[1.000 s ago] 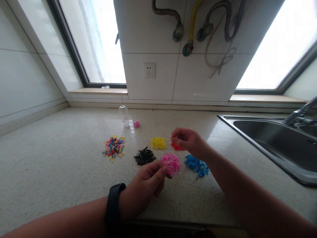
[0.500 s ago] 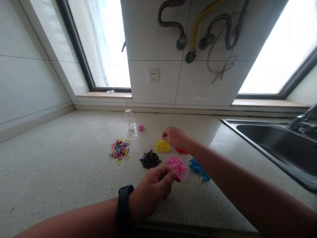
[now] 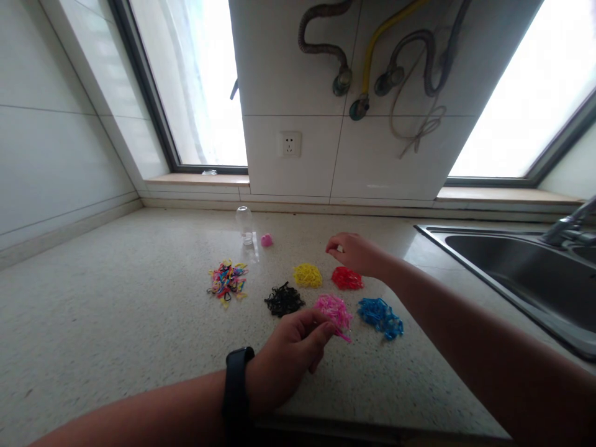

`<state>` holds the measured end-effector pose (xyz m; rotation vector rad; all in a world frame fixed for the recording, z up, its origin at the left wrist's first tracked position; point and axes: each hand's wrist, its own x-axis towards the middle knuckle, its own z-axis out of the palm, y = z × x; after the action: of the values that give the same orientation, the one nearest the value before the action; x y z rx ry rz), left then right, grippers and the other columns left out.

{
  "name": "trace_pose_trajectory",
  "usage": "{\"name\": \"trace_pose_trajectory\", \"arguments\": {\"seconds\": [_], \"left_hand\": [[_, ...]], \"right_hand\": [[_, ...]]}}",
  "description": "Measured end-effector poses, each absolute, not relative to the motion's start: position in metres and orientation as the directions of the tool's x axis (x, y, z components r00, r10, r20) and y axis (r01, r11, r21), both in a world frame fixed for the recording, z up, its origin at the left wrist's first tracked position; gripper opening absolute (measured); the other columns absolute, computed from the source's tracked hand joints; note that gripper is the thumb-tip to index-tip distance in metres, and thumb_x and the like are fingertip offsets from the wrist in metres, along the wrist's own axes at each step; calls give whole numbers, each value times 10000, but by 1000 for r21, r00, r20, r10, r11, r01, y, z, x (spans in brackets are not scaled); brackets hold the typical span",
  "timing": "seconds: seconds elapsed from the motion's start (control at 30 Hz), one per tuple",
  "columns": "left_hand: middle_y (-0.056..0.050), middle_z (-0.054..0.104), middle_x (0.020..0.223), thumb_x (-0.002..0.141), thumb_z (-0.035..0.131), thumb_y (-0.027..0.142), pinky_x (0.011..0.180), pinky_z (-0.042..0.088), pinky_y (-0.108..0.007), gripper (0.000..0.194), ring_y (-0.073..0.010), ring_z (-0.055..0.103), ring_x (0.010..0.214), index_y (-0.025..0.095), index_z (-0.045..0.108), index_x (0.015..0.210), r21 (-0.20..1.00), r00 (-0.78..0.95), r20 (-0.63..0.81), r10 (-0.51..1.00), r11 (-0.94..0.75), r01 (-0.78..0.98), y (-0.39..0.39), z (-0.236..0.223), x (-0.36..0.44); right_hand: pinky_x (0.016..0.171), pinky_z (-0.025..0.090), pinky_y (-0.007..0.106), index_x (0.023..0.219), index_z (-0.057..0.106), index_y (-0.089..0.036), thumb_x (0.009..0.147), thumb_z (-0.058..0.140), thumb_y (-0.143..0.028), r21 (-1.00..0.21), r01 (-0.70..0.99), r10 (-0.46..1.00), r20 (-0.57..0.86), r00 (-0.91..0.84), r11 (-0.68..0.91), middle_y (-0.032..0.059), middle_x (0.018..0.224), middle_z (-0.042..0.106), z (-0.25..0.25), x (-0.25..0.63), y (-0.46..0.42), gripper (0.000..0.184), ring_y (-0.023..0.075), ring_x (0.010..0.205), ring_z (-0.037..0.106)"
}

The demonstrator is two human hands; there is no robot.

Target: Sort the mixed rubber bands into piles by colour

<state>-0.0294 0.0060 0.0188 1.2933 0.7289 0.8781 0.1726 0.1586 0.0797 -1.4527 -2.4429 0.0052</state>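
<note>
My left hand [image 3: 293, 351] rests low over the counter, thumb and forefinger pinched at the near edge of a pile of pink rubber bands [image 3: 336, 310]. A pink strand shows by those fingertips; I cannot tell whether it is gripped. My right hand [image 3: 356, 253] hovers just behind the red rubber bands [image 3: 347, 279], fingertips closed together, and anything in them is too small to make out. Yellow rubber bands [image 3: 307, 275], black rubber bands [image 3: 284, 300] and blue rubber bands [image 3: 380, 318] lie in separate piles around them. Further left sits a mixed-colour pile of rubber bands [image 3: 227, 280].
A clear bottle [image 3: 244, 225] stands on the counter [image 3: 153, 298] toward the wall, beside a small pink cap [image 3: 266, 240]. To the right is a steel sink [image 3: 493, 261] with a faucet [image 3: 570, 223]. The tiled wall carries a socket [image 3: 291, 144] and hoses.
My right hand has moved right, from over the yellow pile to behind the red one, uncovering the red and blue piles. My left hand stays almost where it was.
</note>
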Motion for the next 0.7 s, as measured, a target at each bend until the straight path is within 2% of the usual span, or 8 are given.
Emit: {"name": "trace_pose_trajectory", "arguments": {"seconds": [0.1, 0.2, 0.27, 0.4, 0.57, 0.7], "left_hand": [[78, 394, 543, 882, 619, 525, 427, 233, -203, 397, -52, 317, 449, 129, 613, 906, 987, 488, 20, 873, 59, -147, 6, 18, -30], [83, 392, 536, 875, 642, 501, 422, 214, -205, 372, -47, 306, 441, 132, 607, 898, 981, 463, 4, 886, 87, -174, 7, 16, -29], [87, 388, 528, 865, 660, 489, 421, 196, -210, 362, -43, 288, 435, 133, 604, 896, 971, 431, -16, 902, 116, -209, 8, 14, -29], [101, 354, 481, 858, 673, 482, 427, 157, -228, 353, -43, 234, 417, 139, 597, 893, 945, 377, -47, 925, 164, -283, 9, 13, -27], [105, 341, 432, 852, 662, 522, 426, 139, -239, 382, -50, 217, 396, 151, 573, 861, 928, 347, -90, 934, 205, -312, 9, 18, -26], [104, 341, 435, 858, 648, 529, 423, 144, -231, 385, -52, 188, 399, 155, 558, 850, 903, 333, -108, 937, 233, -361, 7, 25, -26]], "right_hand": [[672, 420, 289, 903, 746, -223, 852, 562, -292, -243, 871, 876, 347, -335, 428, 46, 866, 736, 76, 205, 151, 202, 178, 730, 628], [586, 408, 288, 942, 743, -202, 856, 538, -357, -472, 837, 910, 410, -67, 275, 44, 734, 704, 58, 236, 149, 271, 165, 611, 587], [575, 415, 290, 931, 739, -181, 844, 529, -351, -582, 786, 908, 414, 69, 206, 57, 753, 709, 41, 250, 152, 285, 165, 606, 584], [658, 445, 300, 889, 746, -189, 818, 558, -316, -539, 821, 939, 344, 8, 191, 63, 818, 733, 14, 261, 163, 238, 178, 689, 622], [668, 453, 287, 906, 754, -209, 836, 572, -344, -452, 858, 961, 232, -152, 244, 57, 841, 743, 6, 263, 178, 237, 185, 727, 636], [728, 477, 304, 921, 748, -201, 863, 568, -357, -457, 844, 957, 196, -214, 282, 69, 890, 749, 7, 269, 182, 246, 201, 786, 652]]}}
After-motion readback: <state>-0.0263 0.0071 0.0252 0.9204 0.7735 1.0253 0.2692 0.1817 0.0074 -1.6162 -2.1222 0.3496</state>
